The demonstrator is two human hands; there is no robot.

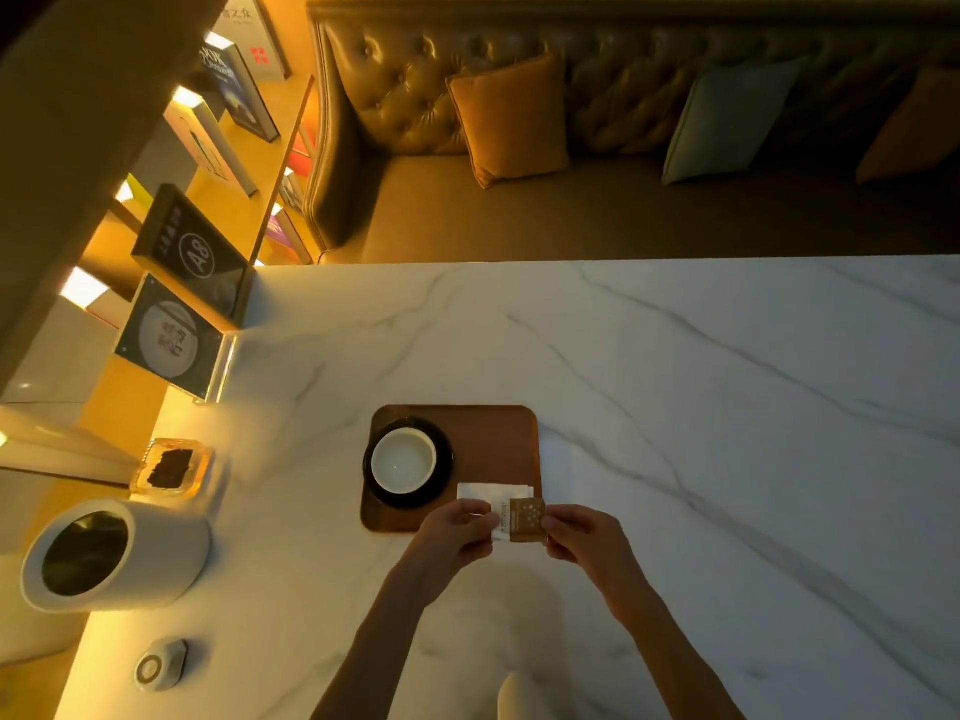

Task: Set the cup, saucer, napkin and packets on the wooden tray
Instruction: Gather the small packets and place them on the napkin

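Note:
A wooden tray [493, 433] lies on the marble table. On its left half stands a white cup [403, 459] on a black saucer [441, 483]. A white napkin [493, 492] lies on the tray's near right corner. Just above that corner I hold two packets side by side: my left hand [457, 532] pinches a white packet [500, 517], and my right hand [582, 535] pinches a brown packet [527, 519]. Part of the napkin is hidden behind the packets and fingers.
A white cylindrical bin [119, 553] and a glass ashtray [171, 466] stand at the table's left. A small round call bell [158, 665] lies near the front left. Sign stands [176, 335] line the left edge. A tufted sofa with cushions [509, 116] faces the far side.

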